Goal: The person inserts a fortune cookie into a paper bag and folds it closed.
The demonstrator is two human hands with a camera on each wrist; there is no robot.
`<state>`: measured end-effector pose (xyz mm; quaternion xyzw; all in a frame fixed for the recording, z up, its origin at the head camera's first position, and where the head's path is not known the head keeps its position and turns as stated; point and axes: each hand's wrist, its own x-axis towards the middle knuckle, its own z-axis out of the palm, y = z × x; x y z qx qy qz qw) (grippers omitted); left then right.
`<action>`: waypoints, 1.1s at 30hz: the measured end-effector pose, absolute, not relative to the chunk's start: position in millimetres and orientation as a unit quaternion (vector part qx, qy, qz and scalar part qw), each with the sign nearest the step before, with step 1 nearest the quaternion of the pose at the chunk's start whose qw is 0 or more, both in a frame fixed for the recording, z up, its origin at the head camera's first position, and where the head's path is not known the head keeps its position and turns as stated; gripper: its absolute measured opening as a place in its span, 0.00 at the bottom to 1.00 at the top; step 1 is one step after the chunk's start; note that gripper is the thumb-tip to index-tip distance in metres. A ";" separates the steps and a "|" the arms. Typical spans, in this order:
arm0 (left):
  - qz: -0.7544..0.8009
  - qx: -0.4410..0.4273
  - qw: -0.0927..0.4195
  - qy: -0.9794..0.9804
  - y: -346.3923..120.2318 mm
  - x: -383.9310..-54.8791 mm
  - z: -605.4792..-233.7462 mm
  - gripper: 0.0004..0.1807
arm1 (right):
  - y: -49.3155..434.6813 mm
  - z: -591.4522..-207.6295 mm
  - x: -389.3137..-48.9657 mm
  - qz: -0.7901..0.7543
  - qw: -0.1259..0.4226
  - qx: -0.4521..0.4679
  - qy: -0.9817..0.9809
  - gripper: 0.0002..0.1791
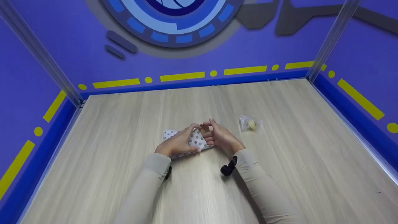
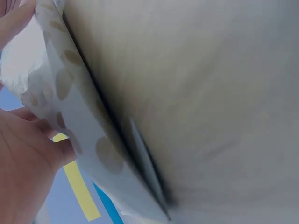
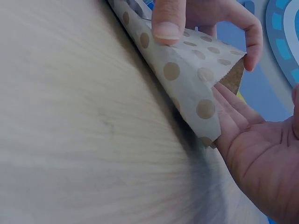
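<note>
A white paper bag with grey-brown dots is held just over the table in the head view, its brown inner side showing at the mouth. My left hand grips it, thumb on the near side and fingers over the far side. At the bag's right end is my right hand, palm turned up. In the right wrist view, the right hand's fingers reach into the mouth of the bag, and their tips are hidden by the paper. The left thumb presses on the dotted paper there.
A small clear plastic packet with a yellowish piece in it lies on the wooden table, right of the hands. Blue-purple panels with yellow markings wall the table at the back and both sides.
</note>
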<state>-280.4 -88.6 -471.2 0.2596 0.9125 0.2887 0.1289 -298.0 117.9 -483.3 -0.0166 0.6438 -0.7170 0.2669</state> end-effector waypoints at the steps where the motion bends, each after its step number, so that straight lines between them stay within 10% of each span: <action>1: 0.286 0.259 0.129 0.914 -88.4 -280.0 -471.5 0.44 | 117.3 -483.4 -297.9 -0.721 0.270 -0.019 0.639 0.35; 33: 0.303 0.257 0.101 0.912 -81.7 -277.1 -473.9 0.38 | 101.9 -484.7 -293.9 -0.764 0.334 -0.061 0.548 0.45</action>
